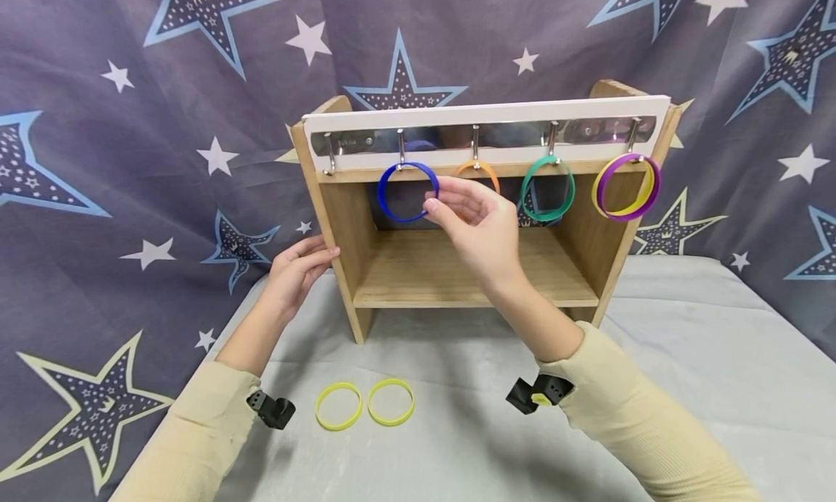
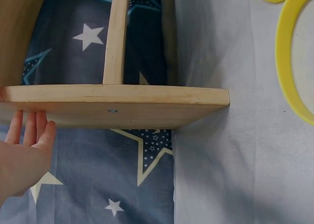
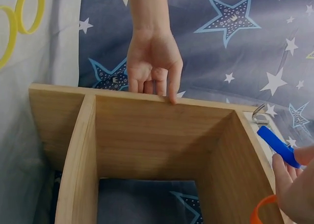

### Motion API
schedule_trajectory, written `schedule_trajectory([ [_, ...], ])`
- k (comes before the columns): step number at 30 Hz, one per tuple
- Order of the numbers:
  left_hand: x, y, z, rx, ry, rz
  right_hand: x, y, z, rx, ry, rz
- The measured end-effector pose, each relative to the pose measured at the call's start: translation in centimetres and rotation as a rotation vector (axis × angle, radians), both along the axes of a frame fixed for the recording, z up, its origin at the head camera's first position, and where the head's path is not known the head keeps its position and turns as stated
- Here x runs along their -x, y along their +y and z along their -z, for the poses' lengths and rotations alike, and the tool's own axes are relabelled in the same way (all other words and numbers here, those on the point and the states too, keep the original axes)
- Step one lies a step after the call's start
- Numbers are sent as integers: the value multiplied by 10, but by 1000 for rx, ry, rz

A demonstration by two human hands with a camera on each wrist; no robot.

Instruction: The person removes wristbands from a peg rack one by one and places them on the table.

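My right hand (image 1: 480,230) pinches a blue silicone wristband (image 1: 381,197) by its right side, between thumb and fingers. The band's top meets the tip of the second hook from the left (image 1: 401,148); whether it bears on the hook, I cannot tell. In the right wrist view the blue wristband (image 3: 278,146) shows edge-on beside that hand (image 3: 297,189). My left hand (image 1: 297,270) rests its fairly straight fingers against the left side panel of a wooden shelf (image 1: 339,270). The left wrist view has those fingertips touching the panel's outer face (image 2: 113,111).
An orange wristband (image 1: 486,170), partly behind my right hand, a green one (image 1: 525,197) and a purple one (image 1: 655,197) with a yellow one (image 1: 596,190) hang from hooks further right. Two yellow wristbands (image 1: 360,408) lie on the grey cloth (image 1: 470,429) in front.
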State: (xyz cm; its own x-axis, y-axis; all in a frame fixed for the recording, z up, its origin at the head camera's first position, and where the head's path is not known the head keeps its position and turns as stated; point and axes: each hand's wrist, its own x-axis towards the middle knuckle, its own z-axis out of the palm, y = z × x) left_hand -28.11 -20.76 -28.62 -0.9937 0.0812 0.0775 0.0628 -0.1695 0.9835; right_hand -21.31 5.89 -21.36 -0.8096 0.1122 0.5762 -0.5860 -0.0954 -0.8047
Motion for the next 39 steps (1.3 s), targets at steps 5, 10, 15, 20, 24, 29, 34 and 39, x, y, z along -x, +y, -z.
schedule_trajectory([
  [5, 0, 0, -1, 2, 15, 2, -5, 0, -1, 27, -6, -58],
  [10, 1, 0, -2, 6, 13, 4, -5, 1, 3, 13, -29, -87],
  [15, 0, 0, -2, 25, 10, 6, -5, 0, 6, 26, -40, -110],
  [20, 0, 0, -2, 19, 4, -2, -6, 0, 7, 17, -42, -107],
  [24, 0, 0, -1, 12, 1, 0, -6, 0, 10, -1, -39, -100],
  [29, 0, -1, 0, -1, -2, 1, -7, 0, 15, 17, -45, -122],
  [34, 0, 0, 0, -17, -6, -2, -9, 1, 18, 53, -41, -144],
  [39, 0, 0, 0, -27, -10, -1, -12, 3, 20, 62, -40, -160],
])
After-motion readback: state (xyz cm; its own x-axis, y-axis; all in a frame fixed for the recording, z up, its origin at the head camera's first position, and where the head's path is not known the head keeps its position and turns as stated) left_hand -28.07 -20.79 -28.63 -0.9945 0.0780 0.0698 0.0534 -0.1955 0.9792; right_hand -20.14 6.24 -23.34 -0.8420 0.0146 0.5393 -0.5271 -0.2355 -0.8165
